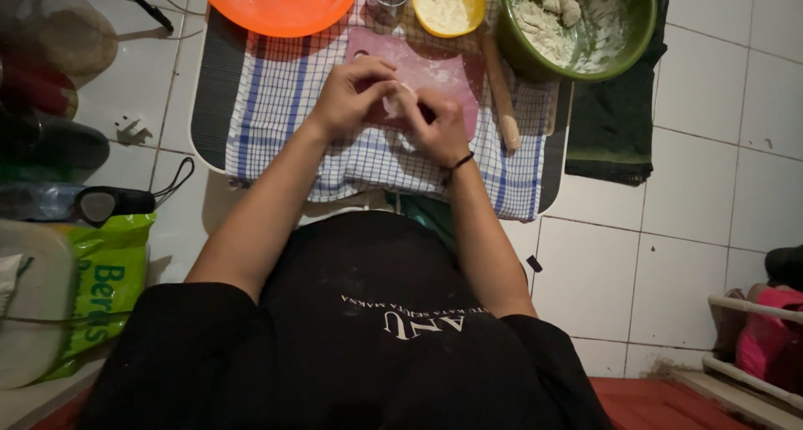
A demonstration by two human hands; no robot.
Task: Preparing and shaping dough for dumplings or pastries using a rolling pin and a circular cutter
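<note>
Both my hands meet over one pink cutting mat. My left hand and right hand pinch one small piece of dough between fingertips; its long axis I cannot tell. One wooden rolling pin lies beside, pointing away from me. One green bowl, one yellow bowl, one orange plate.

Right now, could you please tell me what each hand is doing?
Left hand: closed, pinching the piece of dough.
Right hand: closed, pinching the same piece of dough.
</note>
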